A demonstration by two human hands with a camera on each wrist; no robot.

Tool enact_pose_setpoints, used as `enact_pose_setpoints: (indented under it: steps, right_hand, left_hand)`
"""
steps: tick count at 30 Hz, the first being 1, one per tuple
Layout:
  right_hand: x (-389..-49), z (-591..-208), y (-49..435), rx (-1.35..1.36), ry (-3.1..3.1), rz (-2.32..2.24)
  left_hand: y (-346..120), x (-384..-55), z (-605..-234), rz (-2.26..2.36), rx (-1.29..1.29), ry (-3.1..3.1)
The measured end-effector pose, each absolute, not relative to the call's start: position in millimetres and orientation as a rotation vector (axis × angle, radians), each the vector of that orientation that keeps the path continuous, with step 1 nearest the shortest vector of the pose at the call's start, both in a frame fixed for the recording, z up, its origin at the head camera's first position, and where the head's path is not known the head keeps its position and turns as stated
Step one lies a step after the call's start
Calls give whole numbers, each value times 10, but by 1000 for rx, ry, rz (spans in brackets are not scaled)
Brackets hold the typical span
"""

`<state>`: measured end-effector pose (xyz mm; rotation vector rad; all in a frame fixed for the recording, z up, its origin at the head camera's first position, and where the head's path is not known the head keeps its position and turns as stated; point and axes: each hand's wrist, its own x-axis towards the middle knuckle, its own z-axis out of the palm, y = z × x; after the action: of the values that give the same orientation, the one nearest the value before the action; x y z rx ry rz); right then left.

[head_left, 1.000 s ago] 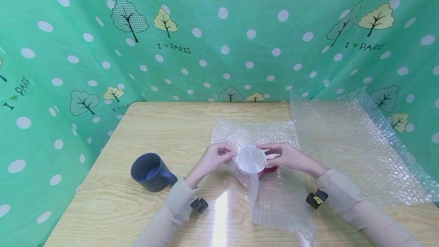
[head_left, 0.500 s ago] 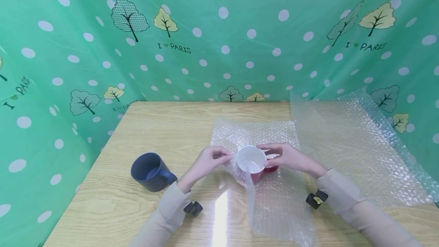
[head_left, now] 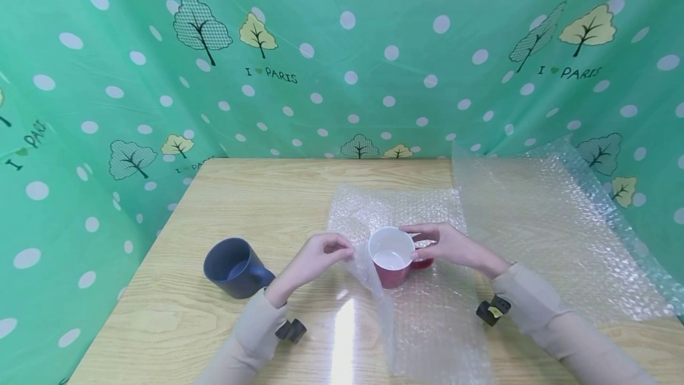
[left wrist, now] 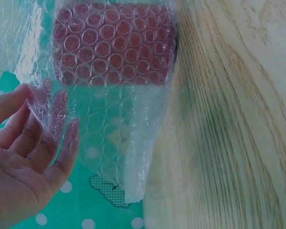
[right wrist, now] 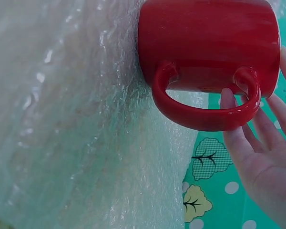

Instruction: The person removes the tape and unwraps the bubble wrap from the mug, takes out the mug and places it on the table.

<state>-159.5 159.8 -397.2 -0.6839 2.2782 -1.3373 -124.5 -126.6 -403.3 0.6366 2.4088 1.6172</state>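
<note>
A red mug [head_left: 392, 276] with a white inside stands upright on a sheet of bubble wrap [head_left: 440, 325]. My right hand [head_left: 454, 246] holds the mug at its rim and handle side. In the right wrist view the thumb lies against the red handle [right wrist: 200, 117] and the other fingers are partly hidden behind the mug. To the left of the mug, my left hand [head_left: 320, 254] pinches the sheet's edge between thumb and fingers. The left wrist view shows the mug's red wall through the raised bubble wrap [left wrist: 102, 124].
A dark blue mug [head_left: 235, 269] stands on the wooden table [head_left: 256, 195], left of my left hand. A second, larger bubble wrap sheet [head_left: 550, 224] covers the table's right side. Behind hangs a green dotted curtain [head_left: 320, 94].
My left hand has moved left and slightly toward me, drawing the bubble wrap flap off the red mug's top. The mug's opening and front now show uncovered. The right hand stays in place.
</note>
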Motion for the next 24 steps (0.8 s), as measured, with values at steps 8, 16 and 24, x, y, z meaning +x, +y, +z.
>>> enact_pose_setpoints:
  steps: [8,16,24]
  right_hand:
    - [-1600,-3982,1601,-684,2273,-1340]
    - [-1597,-3984,1605,-693,2278,-1333]
    - [-1600,-3981,1602,-686,2276,-1338]
  left_hand:
    - [-1379,-1218,-4062,1530,684,2434]
    - [-1450,-1169,-4087,1487,663,2432]
    - [-1517,-1132,-4090,1427,684,2431]
